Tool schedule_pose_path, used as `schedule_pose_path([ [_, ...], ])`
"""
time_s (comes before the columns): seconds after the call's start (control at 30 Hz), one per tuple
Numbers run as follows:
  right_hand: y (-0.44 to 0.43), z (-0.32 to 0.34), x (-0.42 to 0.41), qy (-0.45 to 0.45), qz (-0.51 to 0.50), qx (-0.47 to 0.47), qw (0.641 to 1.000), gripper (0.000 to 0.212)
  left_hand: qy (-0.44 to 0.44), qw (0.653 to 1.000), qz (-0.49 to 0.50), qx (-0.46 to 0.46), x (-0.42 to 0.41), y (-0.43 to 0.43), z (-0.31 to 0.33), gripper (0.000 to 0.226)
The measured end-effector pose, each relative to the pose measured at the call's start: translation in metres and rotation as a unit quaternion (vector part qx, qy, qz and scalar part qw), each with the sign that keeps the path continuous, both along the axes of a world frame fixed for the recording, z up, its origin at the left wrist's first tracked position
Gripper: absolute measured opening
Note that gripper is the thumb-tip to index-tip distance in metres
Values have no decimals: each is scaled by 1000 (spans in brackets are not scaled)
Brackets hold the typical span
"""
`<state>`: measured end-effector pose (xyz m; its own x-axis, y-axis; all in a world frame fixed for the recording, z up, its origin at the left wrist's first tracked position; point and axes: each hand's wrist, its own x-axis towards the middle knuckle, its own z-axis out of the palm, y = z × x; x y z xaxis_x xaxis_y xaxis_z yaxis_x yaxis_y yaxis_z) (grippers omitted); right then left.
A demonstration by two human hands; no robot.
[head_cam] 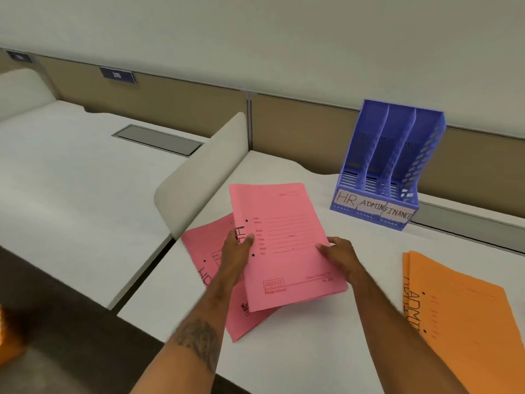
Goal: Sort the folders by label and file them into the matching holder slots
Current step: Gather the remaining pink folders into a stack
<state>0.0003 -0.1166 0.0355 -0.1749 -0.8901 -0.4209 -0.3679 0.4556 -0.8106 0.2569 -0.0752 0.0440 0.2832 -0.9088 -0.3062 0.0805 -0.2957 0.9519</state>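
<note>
Matt paper folders, perforated plastic holder

Pink folder, centre: darker pink-red printed lines & form text, black handwritten "HR" + 2 black dots by left edge. Second pink folder under it: same pink, black lettering. Orange folders, lower right: black "ADMIN", black dots. Holder, upper right: blue-violet plastic w/ slotted cut-out pattern on walls & base. Its labels: white w/ black handwriting. Worktop white. Divider cream. Back panel tan. Sign, upper left: dark navy, white digits. Floor, lower left: dark brown. Forearm, bottom centre: dark tattoo.
</note>
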Motion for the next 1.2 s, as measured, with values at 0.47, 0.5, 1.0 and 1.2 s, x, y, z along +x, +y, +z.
schedule_pose_path([
  [0.47, -28, -29, 100, 137, 150, -47, 978, 39, -232, 953, 70, 182, 57, 44, -56, 64],
  [0.5, -28, -31, 102, 145, 155, -46, 976, 38, -221, 954, 72, 188, 57, 44, -59, 64],
  [1.0, -17, -51, 106, 199, 167, 34, 965, 47, -84, 980, 111, 139, 71, 32, -67, 44],
  [1.2, -6, -48, 89, 109, 73, 68, 989, 45, 48, 995, 74, 50, 63, 20, -50, 30],
])
